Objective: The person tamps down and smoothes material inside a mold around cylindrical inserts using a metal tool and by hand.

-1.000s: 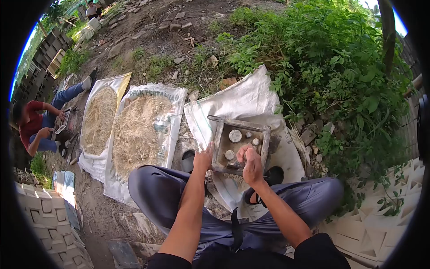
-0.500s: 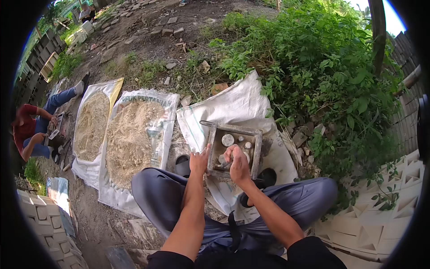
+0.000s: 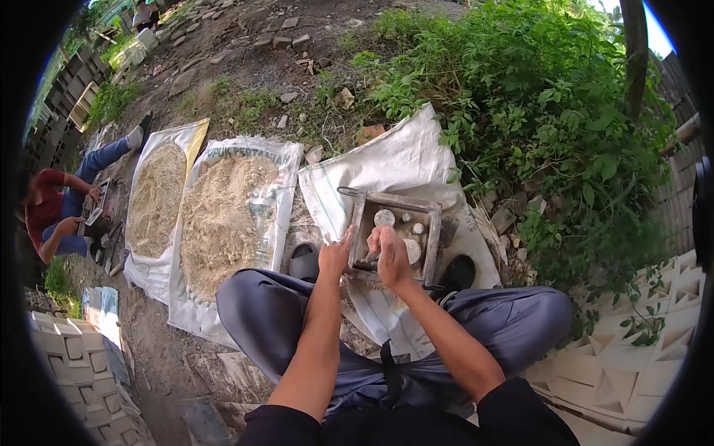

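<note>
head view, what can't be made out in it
Head view:
- Floor of the grey, square, wooden-looking box beneath the bare right hand: hidden by that hand.
- Whether its grip holds anything: hidden by curled fingers.
- Middle of the white, green-lettered woven sack: covered by beige powdery heap.
- Distant person's activity: too small.

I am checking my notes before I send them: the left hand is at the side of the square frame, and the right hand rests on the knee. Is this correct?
Not quite: the right hand is wrongly placed. The head view shows it over the inside of the square frame. The left hand is at its side, as you wrote.
</note>
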Available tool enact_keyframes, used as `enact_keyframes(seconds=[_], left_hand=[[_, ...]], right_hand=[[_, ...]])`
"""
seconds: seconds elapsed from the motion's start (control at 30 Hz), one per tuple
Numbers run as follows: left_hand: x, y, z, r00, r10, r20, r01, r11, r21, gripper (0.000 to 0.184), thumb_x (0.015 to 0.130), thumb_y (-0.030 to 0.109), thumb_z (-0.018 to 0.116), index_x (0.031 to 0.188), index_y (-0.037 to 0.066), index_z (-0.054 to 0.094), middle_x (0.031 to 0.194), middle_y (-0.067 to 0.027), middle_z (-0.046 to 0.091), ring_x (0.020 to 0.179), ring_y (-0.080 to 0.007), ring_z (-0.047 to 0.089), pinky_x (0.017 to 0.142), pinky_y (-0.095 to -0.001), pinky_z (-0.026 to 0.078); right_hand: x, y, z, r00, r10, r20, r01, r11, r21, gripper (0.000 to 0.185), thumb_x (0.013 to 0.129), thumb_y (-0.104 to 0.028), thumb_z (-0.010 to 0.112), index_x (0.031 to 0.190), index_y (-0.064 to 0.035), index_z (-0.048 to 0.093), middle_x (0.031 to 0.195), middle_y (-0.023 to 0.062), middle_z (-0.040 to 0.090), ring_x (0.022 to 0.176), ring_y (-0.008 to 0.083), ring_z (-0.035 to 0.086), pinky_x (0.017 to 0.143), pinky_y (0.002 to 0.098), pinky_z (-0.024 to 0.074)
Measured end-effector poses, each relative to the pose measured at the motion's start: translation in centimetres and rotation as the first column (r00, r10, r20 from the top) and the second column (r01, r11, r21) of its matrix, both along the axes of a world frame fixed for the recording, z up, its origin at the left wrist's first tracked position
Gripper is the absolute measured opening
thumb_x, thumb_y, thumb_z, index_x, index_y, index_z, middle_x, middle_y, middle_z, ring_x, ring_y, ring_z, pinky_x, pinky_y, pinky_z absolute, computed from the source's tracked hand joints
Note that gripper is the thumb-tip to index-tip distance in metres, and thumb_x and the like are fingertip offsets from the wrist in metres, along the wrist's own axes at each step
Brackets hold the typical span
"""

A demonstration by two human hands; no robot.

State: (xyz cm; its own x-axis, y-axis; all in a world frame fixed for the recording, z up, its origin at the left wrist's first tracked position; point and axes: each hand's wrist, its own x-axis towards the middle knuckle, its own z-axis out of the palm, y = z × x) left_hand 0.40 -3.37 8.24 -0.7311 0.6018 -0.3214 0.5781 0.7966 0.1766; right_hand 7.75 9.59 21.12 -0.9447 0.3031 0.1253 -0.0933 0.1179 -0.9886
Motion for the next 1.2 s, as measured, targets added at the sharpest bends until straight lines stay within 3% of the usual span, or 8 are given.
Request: enact_keyframes(seconds=[0.13, 0.33, 0.67, 0.93, 1.0, 1.07, 1.13, 1.2], left_hand=[[0.1, 0.5, -0.4, 0.999, 0.029, 0.028, -0.026, 0.994, -0.110, 0.134, 0.049, 0.032, 0.089, 0.154, 0.014, 0.008, 0.142, 0.0049, 0.049, 0.106, -0.0206, 0.064, 0.086, -0.0379, 0.050], [0.0, 0.7, 2.0, 0.998, -0.007, 0.067, 0.015, 0.992, -0.122, 0.131, 0.050, 0.035, 0.089, 0.153, 0.012, 0.012, 0.145, 0.0040, 0.047, 0.108, -0.0208, 0.064, 0.090, -0.0399, 0.049], [-0.4, 0.6, -1.1, 0.999, 0.021, 0.050, -0.019, 0.998, -0.057, 0.112, 0.065, 0.026, 0.083, 0.153, 0.012, 0.014, 0.147, 0.0013, 0.044, 0.096, -0.0249, 0.068, 0.078, -0.0382, 0.055], [-1.0, -1.5, -4.0, 0.992, -0.120, -0.030, 0.121, 0.991, 0.049, 0.069, 0.086, 0.021, 0.053, 0.149, 0.013, 0.028, 0.111, -0.0101, 0.068, 0.080, -0.0319, 0.070, 0.072, -0.0429, 0.056], [-1.2, -1.4, -5.2, 0.997, -0.067, -0.047, 0.071, 0.993, 0.092, 0.077, 0.080, 0.024, 0.063, 0.148, 0.012, 0.030, 0.098, -0.0120, 0.070, 0.082, -0.0317, 0.070, 0.072, -0.0429, 0.055], [-1.2, -1.3, -6.0, 0.997, -0.021, -0.073, 0.028, 0.996, 0.088, 0.087, 0.075, 0.026, 0.072, 0.149, 0.011, 0.029, 0.087, -0.0132, 0.071, 0.083, -0.0311, 0.070, 0.072, -0.0428, 0.055], [-0.3, 0.6, -0.8, 0.996, -0.072, -0.047, 0.066, 0.992, -0.106, 0.105, 0.066, 0.030, 0.082, 0.151, 0.012, 0.023, 0.083, -0.0120, 0.071, 0.078, -0.0304, 0.070, 0.069, -0.0426, 0.055], [-0.6, 0.8, -1.2, 0.998, -0.054, -0.031, 0.049, 0.989, -0.141, 0.121, 0.055, 0.036, 0.087, 0.152, 0.014, 0.018, 0.105, -0.0129, 0.067, 0.094, -0.0276, 0.067, 0.072, -0.0431, 0.054]], right_hand=[[1.9, 1.3, -0.6, 0.991, -0.124, -0.057, 0.114, 0.983, -0.144, 0.046, 0.104, -0.037, 0.026, 0.075, -0.0051, 0.042, 0.065, 0.0013, 0.040, 0.059, 0.0103, 0.038, 0.055, 0.0265, 0.0320], [1.4, 1.5, -2.3, 0.986, -0.169, 0.005, 0.168, 0.973, -0.159, 0.049, 0.099, -0.044, 0.027, 0.070, -0.0074, 0.040, 0.061, 0.0019, 0.040, 0.057, 0.0106, 0.037, 0.055, 0.0260, 0.0318], [0.4, 2.3, -3.5, 0.989, -0.148, 0.019, 0.148, 0.956, -0.255, 0.048, 0.100, -0.046, 0.029, 0.075, -0.0065, 0.042, 0.061, 0.0018, 0.040, 0.058, 0.0102, 0.038, 0.057, 0.0252, 0.0336], [-0.5, 0.9, -2.2, 0.975, 0.217, -0.041, -0.221, 0.960, -0.172, 0.049, 0.098, -0.041, 0.037, 0.066, -0.0045, 0.043, 0.062, 0.0018, 0.042, 0.057, 0.0110, 0.037, 0.055, 0.0284, 0.0331], [-0.1, 0.9, -2.1, 0.940, 0.338, -0.037, -0.338, 0.941, 0.017, 0.053, 0.095, -0.041, 0.042, 0.066, 0.0021, 0.046, 0.059, 0.0137, 0.043, 0.055, 0.0213, 0.041, 0.057, 0.0379, 0.0390], [0.6, 1.6, -1.8, 0.945, 0.320, -0.070, -0.311, 0.944, 0.114, 0.053, 0.099, -0.041, 0.032, 0.065, -0.0011, 0.041, 0.057, 0.0078, 0.042, 0.053, 0.0161, 0.039, 0.052, 0.0352, 0.0360], [1.9, 2.6, -1.9, 0.983, 0.004, -0.186, 0.006, 0.999, 0.051, 0.057, 0.099, -0.045, 0.029, 0.064, -0.0019, 0.040, 0.055, 0.0070, 0.042, 0.051, 0.0167, 0.039, 0.051, 0.0342, 0.0350], [3.4, 3.9, -1.1, 0.997, -0.032, -0.072, 0.031, 0.999, -0.008, 0.060, 0.100, -0.048, 0.027, 0.063, -0.0024, 0.040, 0.055, 0.0061, 0.040, 0.051, 0.0162, 0.039, 0.050, 0.0332, 0.0340]])
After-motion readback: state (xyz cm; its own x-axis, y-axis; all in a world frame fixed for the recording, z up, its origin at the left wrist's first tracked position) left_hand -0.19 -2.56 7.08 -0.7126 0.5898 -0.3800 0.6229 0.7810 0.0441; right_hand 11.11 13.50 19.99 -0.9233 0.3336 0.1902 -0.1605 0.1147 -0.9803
